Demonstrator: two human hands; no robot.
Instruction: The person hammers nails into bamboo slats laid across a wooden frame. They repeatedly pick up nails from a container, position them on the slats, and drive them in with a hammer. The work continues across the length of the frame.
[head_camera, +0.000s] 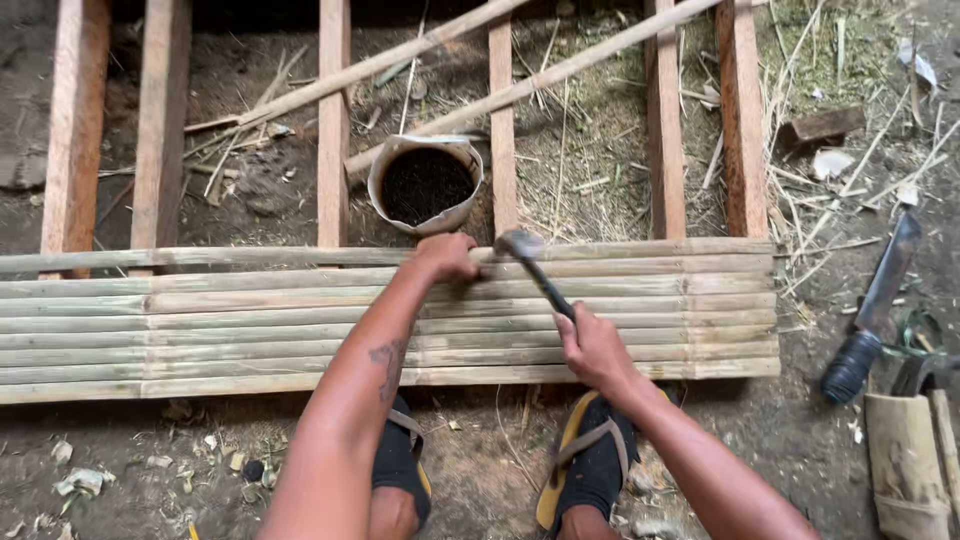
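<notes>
Nailing in hand, frame centre: right hand clamped on hammer; left hand pinched closed at top bamboo slat, its contents unseen. Next blow calls for square aim.

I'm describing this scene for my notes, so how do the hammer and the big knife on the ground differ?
The hammer is gripped in the right hand and raised over the bamboo slats; the knife lies untouched on the dirt at the right. The hammer has a small blunt head on a thin handle; the knife has a long flat blade and a thick black grip. Both have dark handles.
</notes>
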